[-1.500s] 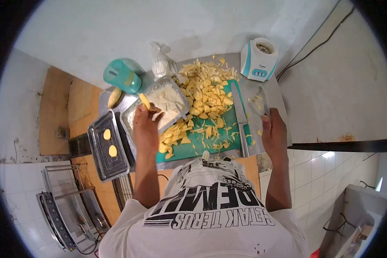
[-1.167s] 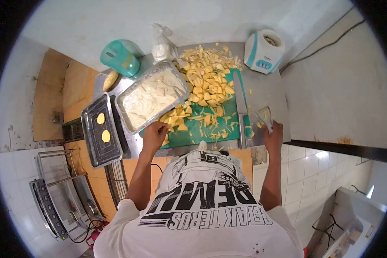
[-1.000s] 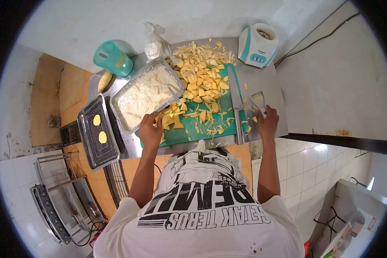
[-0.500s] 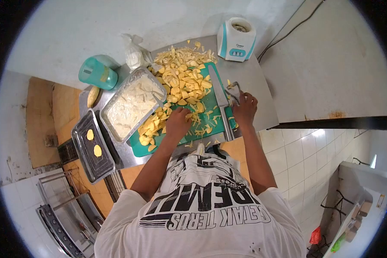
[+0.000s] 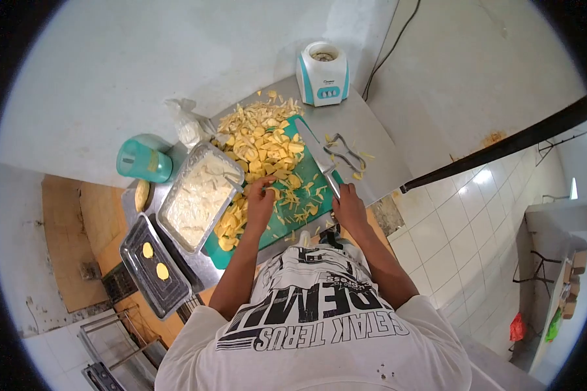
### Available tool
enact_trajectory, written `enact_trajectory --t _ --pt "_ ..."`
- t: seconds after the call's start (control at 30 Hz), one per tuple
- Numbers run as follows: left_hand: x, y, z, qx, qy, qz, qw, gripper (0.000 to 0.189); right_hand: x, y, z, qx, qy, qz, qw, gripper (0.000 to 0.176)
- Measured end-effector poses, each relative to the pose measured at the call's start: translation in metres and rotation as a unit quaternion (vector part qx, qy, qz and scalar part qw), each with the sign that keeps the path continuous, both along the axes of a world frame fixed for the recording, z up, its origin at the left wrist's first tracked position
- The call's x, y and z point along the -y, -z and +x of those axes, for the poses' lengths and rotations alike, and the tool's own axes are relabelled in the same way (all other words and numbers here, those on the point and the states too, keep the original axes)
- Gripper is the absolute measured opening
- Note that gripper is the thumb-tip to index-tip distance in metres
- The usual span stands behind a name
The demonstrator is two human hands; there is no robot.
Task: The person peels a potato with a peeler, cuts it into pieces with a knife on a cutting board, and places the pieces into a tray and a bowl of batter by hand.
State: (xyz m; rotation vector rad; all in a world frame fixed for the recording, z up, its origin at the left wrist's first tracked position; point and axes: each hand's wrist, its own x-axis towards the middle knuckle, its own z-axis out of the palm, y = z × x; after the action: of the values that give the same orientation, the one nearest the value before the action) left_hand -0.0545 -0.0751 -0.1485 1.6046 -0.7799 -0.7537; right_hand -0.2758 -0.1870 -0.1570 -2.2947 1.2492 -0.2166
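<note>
My right hand (image 5: 349, 207) is closed around the handle of a large kitchen knife (image 5: 316, 144). The blade points away from me along the right side of the green cutting board (image 5: 306, 169). My left hand (image 5: 261, 201) is over the board, fingers curled at the edge of the heap of yellow slices (image 5: 267, 146); whether it pinches a piece is hidden. Thin yellow strips (image 5: 304, 212) are scattered between the hands. A bent, looped metal tool (image 5: 344, 154) lies on the steel table right of the knife, with a few yellow scraps by it.
Left of the board stands a metal tray of pale batter (image 5: 236, 197). A dark tray (image 5: 182, 301) holds two yellow slices. Behind are a teal container (image 5: 134, 159), a plastic bag (image 5: 188, 127) and a white-and-teal blender base (image 5: 324, 81). Pale peelings (image 5: 257, 112) lie at the back.
My right hand has left the looped metal tool and taken the knife's handle. The looped tool now lies flat on the table. My left hand stays beside the yellow slices; the view has turned.
</note>
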Motion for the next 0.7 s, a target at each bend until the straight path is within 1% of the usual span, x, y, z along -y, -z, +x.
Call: enact_trajectory --t 0.07,0.1,0.2,0.3,0.43,0.53,0.63,0.7 --pt "0.012 0.001 -0.003 0.149 0.085 -0.003 0.985 0.037 -0.009 -0.001 -0.007 0.045 0.011 -0.027 0.999 0.038" --pt "0.022 -0.003 -0.008 0.171 0.131 -0.020 0.976 0.045 -0.015 -0.002 -0.010 0.066 0.014 -0.039 0.997 0.037" --pt "0.046 -0.033 -0.034 0.347 0.201 -0.005 0.916 0.055 -0.026 -0.013 -0.017 0.080 0.010 -0.052 0.995 0.036" --pt "0.063 -0.035 -0.039 0.415 0.267 0.050 0.868 0.062 -0.033 -0.024 -0.018 0.083 0.022 -0.016 0.996 0.035" --pt "0.052 -0.037 -0.039 0.430 0.290 0.078 0.851 0.061 -0.037 -0.026 -0.018 0.104 0.054 -0.026 0.993 0.034" --pt "0.036 -0.029 -0.036 0.450 0.334 0.133 0.817 0.057 -0.037 -0.022 -0.022 0.113 0.078 -0.028 0.990 0.034" --pt "0.028 -0.022 -0.031 0.386 0.324 0.126 0.855 0.052 -0.036 -0.023 -0.029 0.111 0.092 -0.021 0.989 0.035" --pt "0.031 -0.018 -0.022 0.348 0.275 0.080 0.893 0.049 -0.034 -0.022 -0.035 0.114 0.092 -0.026 0.989 0.036"
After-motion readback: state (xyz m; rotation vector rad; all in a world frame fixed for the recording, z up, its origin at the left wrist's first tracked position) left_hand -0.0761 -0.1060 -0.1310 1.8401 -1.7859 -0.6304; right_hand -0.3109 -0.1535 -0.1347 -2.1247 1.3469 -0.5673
